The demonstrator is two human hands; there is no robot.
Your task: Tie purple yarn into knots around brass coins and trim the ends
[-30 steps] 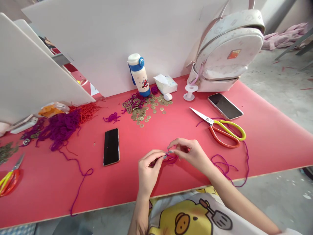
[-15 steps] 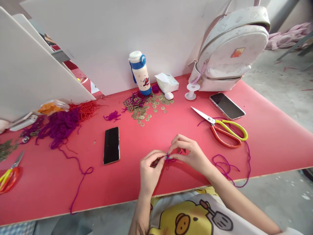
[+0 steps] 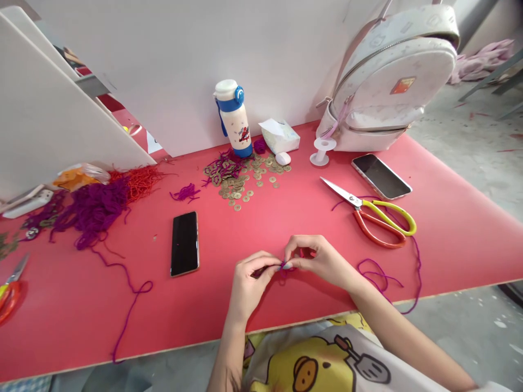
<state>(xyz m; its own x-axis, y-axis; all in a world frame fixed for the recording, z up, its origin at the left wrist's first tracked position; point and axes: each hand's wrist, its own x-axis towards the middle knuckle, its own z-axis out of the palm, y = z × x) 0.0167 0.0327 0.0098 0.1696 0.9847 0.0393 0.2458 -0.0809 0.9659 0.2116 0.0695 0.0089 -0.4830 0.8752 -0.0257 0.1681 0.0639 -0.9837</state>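
Note:
Between my fingertips, over the front of the red table (image 3: 229, 294), is a small piece of purple yarn (image 3: 283, 281), a loop of it hanging below. My left hand (image 3: 251, 283) pinches it from the left; something dark inside its curled fingers is mostly hidden. My right hand (image 3: 316, 260) pinches the same yarn from the right, thumb and index finger nearly meeting the left ones. Right of the hands lie large scissors (image 3: 368, 215) with one red and one yellow handle, partly open, and a loose purple strand (image 3: 378, 277).
A black phone (image 3: 184, 244) lies left of my hands. Behind are brass coin-like discs (image 3: 235, 188), a bottle (image 3: 235, 120), a tissue pack (image 3: 281, 139), a white spool (image 3: 322, 152), another phone (image 3: 382, 176) and a white backpack (image 3: 392, 87). Purple yarn (image 3: 98, 209) is heaped left.
My right hand has come down and its index finger has closed toward the thumb on the yarn. My left hand keeps its pinch. The view has shifted slightly.

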